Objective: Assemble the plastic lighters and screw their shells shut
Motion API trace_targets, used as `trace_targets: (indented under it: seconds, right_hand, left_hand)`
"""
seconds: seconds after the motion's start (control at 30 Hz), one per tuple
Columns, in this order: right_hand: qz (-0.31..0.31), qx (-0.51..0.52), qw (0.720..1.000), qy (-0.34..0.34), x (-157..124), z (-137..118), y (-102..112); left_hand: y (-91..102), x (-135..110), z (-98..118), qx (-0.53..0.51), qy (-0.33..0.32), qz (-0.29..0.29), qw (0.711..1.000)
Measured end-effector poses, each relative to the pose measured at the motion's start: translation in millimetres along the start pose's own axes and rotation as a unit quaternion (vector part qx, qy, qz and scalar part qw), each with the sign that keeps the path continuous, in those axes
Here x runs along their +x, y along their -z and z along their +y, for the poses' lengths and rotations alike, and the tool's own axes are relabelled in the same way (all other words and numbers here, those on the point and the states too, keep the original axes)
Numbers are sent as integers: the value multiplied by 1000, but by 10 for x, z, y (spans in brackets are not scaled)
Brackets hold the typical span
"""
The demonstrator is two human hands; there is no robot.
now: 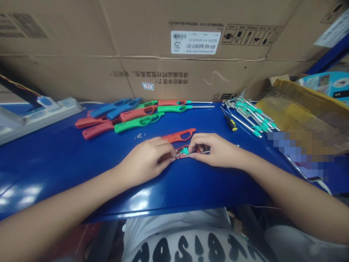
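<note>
Mid-frame, red lighter shell (183, 156) lay long axis left-right, between your left hand (149, 157), gripping it, and right hand (216, 150), pinching teal insert (185, 150).

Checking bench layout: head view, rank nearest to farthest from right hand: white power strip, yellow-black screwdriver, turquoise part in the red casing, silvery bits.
1. Turquoise part: immediately left of the right hand.
2. Yellow-black screwdriver: beyond the hand, slightly right.
3. Silvery bits: left, beyond the left hand.
4. White power strip: far left.
</note>
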State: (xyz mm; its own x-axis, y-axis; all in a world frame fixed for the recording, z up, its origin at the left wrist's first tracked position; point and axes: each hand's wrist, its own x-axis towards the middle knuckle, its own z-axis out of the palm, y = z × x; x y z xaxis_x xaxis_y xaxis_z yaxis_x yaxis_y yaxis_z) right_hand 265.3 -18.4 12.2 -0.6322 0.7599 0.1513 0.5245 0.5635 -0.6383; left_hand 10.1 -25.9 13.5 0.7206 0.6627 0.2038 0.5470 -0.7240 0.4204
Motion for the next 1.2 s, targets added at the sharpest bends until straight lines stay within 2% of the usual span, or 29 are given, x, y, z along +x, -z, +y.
trace_targets:
  seconds: [0.23, 0.5, 0.73, 0.83, 0.93, 1.07, 1.2]
  right_hand:
    - [6, -18, 1000, -9, 2, 15, 2]
    - [-13, -11, 1000, -11, -8, 6, 51]
    - [-19, -59, 998, 2, -12, -24, 66]
    - [8, -53, 998, 25, 5, 18, 57]
    - [50, -116, 990, 55, 25, 128, 40]
    - [73, -200, 977, 2, 47, 286, 44]
    - [114, -168, 979, -29, 66, 345, 87]
  left_hand:
    - [0, -2, 8, 25, -37, -8, 999]
    - [-31, -8, 5, 77, -39, -25, 996]
    - [-27, -8, -5, 85, -37, -32, 995]
    - [-27, -17, -9, 82, -39, -33, 995]
    - [-36, -20, -17, 74, -40, -38, 996]
    - [-55, -19, -31, 82, -39, -41, 995]
    - [-50, -19, -33, 102, -44, -34, 993]
